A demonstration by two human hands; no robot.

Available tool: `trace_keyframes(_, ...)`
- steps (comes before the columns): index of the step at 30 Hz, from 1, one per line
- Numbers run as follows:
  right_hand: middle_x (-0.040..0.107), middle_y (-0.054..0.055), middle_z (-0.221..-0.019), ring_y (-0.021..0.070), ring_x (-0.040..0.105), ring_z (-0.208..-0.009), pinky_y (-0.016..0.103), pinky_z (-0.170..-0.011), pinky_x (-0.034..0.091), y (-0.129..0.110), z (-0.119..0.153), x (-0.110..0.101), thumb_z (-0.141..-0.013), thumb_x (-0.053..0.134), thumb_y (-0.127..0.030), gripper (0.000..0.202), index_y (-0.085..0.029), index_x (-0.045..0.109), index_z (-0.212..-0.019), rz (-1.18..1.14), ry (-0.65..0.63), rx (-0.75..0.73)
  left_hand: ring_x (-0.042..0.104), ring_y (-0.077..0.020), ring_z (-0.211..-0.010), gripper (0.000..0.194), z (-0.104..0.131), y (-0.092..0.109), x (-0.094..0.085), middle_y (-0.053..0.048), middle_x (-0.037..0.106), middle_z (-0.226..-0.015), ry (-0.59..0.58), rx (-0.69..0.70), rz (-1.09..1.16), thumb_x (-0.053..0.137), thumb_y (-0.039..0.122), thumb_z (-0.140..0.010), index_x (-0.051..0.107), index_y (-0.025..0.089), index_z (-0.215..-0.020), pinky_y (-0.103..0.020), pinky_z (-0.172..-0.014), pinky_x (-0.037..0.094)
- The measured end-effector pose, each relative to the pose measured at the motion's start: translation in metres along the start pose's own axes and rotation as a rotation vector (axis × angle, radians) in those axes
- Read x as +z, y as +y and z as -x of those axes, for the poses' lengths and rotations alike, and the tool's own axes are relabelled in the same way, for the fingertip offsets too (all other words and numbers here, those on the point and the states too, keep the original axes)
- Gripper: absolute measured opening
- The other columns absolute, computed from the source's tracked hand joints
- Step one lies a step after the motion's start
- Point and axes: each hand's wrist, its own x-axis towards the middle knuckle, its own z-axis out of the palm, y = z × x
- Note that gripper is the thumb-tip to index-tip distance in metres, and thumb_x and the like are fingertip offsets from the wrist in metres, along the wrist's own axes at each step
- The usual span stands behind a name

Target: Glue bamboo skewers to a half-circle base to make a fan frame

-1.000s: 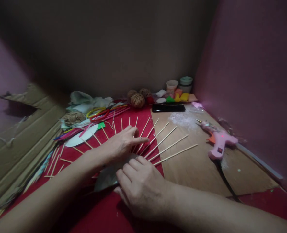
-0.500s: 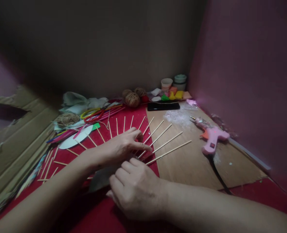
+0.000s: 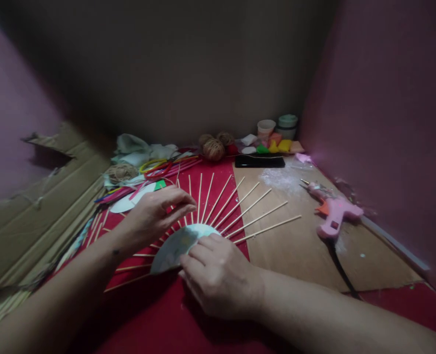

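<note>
A pale half-round piece lies on the red cloth, with thin wooden sticks fanning out from its curved edge like rays. My right hand is closed over the right part of its straight edge, fingers curled on top; the thumb's grip underneath is partly hidden. Above the left side of the fan hovers my left hand, thumb and forefinger stretched out with a gap between them and nothing visible in it. It covers several sticks from view.
A pink glue gun with a black cord lies on the brown board at right. Behind are a black phone, twine balls, cups and scissors. Torn cardboard stands at left.
My left hand has lifted off the middle of the fan and moved left, uncovering the half-round piece. My right hand stays at its edge. The view has shifted slightly left.
</note>
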Motion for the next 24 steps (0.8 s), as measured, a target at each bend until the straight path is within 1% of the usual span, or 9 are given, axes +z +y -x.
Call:
trace_keyframes(4,0.064,0.008,-0.071,0.0201,0.053,-0.07,0.035,-0.063,0.042,0.002,0.002,-0.001,-0.086,0.045,-0.016,0.021,-0.013,0.064,-0.076,-0.052,-0.015,0.061,0.053,-0.0133,-0.068,0.024,0.036,0.003,0.012,-0.002,0.061,-0.07,0.082,-0.087,-0.087,0.05,0.027,-0.092,0.061,0.015,-0.075,-0.026,-0.065,0.043)
trace_keyframes(8,0.067,0.01,-0.08,0.0182,0.058,-0.077,0.032,-0.068,0.047,0.007,0.006,-0.002,-0.087,0.044,-0.011,0.022,-0.012,0.066,-0.09,-0.184,0.031,0.139,0.053,-0.0154,-0.07,0.027,0.075,0.017,0.019,-0.003,0.059,-0.071,0.128,-0.149,-0.132,0.047,0.026,-0.093,0.059,0.015,-0.071,-0.028,-0.066,0.044)
trace_keyframes(11,0.067,0.01,-0.081,0.0177,0.059,-0.074,0.031,-0.068,0.049,0.008,0.004,-0.005,-0.087,0.044,-0.009,0.023,-0.01,0.066,-0.094,-0.18,0.02,0.202,0.055,-0.0171,-0.076,0.022,0.097,0.031,0.028,-0.005,0.062,-0.079,0.168,-0.222,-0.15,0.044,0.025,-0.095,0.062,0.014,-0.088,-0.03,-0.07,0.047)
trace_keyframes(12,0.067,0.011,-0.083,0.0186,0.059,-0.075,0.033,-0.069,0.05,0.008,0.001,-0.006,-0.087,0.044,-0.009,0.024,-0.01,0.066,-0.096,-0.153,-0.007,0.227,0.056,-0.0194,-0.084,0.023,0.103,0.034,0.032,-0.008,0.064,-0.089,0.168,-0.232,-0.179,0.044,0.026,-0.095,0.061,0.013,-0.099,-0.033,-0.076,0.049)
trace_keyframes(14,0.067,0.015,-0.091,0.022,0.06,-0.084,0.037,-0.075,0.051,0.008,-0.009,-0.006,-0.087,0.043,-0.009,0.027,-0.007,0.066,-0.101,-0.087,-0.091,0.284,0.054,-0.0262,-0.104,0.036,0.11,0.04,0.042,-0.015,0.062,-0.112,0.148,-0.226,-0.269,0.045,0.034,-0.094,0.054,0.009,-0.119,-0.043,-0.089,0.048)
trace_keyframes(16,0.065,0.019,-0.107,0.0262,0.059,-0.1,0.041,-0.086,0.05,0.009,-0.023,-0.001,-0.087,0.042,-0.009,0.031,-0.003,0.063,-0.11,-0.041,-0.184,0.323,0.049,-0.0325,-0.116,0.054,0.113,0.044,0.052,-0.021,0.056,-0.126,0.115,-0.194,-0.361,0.047,0.045,-0.091,0.048,0.005,-0.128,-0.051,-0.096,0.044)
trace_keyframes(20,0.047,0.024,-0.139,0.0288,0.041,-0.132,0.04,-0.109,0.034,0.018,-0.054,0.019,-0.095,0.038,-0.023,0.047,0.003,0.045,-0.133,-0.044,-0.378,0.315,0.049,-0.0387,-0.121,0.068,0.114,0.05,0.067,-0.027,0.055,-0.129,0.092,-0.153,-0.504,0.046,0.054,-0.088,0.049,-0.001,-0.127,-0.056,-0.099,0.041)
trace_keyframes(22,0.035,0.024,-0.148,0.0292,0.028,-0.14,0.042,-0.114,0.026,0.025,-0.063,0.031,-0.097,0.035,-0.032,0.055,0.003,0.036,-0.139,-0.041,-0.452,0.314,0.051,-0.0401,-0.12,0.069,0.114,0.052,0.07,-0.028,0.056,-0.127,0.099,-0.149,-0.559,0.045,0.054,-0.088,0.052,-0.003,-0.125,-0.057,-0.099,0.042)
trace_keyframes(24,0.03,0.022,-0.151,0.0282,0.023,-0.142,0.043,-0.115,0.023,0.031,-0.066,0.04,-0.098,0.031,-0.039,0.06,0.001,0.033,-0.142,-0.036,-0.5,0.285,0.051,-0.0407,-0.12,0.07,0.116,0.052,0.072,-0.029,0.056,-0.126,0.097,-0.14,-0.585,0.045,0.055,-0.088,0.054,-0.005,-0.123,-0.056,-0.098,0.044)
